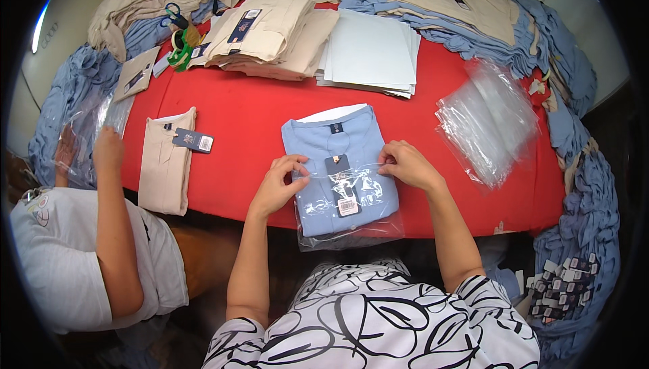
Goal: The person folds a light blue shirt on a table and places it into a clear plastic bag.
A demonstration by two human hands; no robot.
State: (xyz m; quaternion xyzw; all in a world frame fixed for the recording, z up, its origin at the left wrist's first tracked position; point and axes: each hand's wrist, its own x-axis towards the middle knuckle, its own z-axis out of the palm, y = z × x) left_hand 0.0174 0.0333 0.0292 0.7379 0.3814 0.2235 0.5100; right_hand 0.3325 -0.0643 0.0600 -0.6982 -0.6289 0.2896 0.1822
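Observation:
A folded light blue shirt [312, 149] lies in front of me with its collar away from me and white card showing at its top edge. Its lower part is inside a clear plastic bag [351, 240], whose open end crosses the shirt. With thumb and fingers, my left hand [280, 183] pinches the bag's left edge. On the opposite side my right hand [409, 165] grips the bag's right edge, fingers bent over the shirt. A dark hang tag [341, 186] with a white label rests down the shirt's middle, partly under the film.
Clear bags [483, 122] lie right on the red table [236, 109]. White cards [370, 48] and folded beige shirts [260, 38] are behind. One beige shirt [167, 166] lies left, near a co-worker [88, 254] handling plastic. Tape [180, 51], scissors [176, 16] and garment piles surround these.

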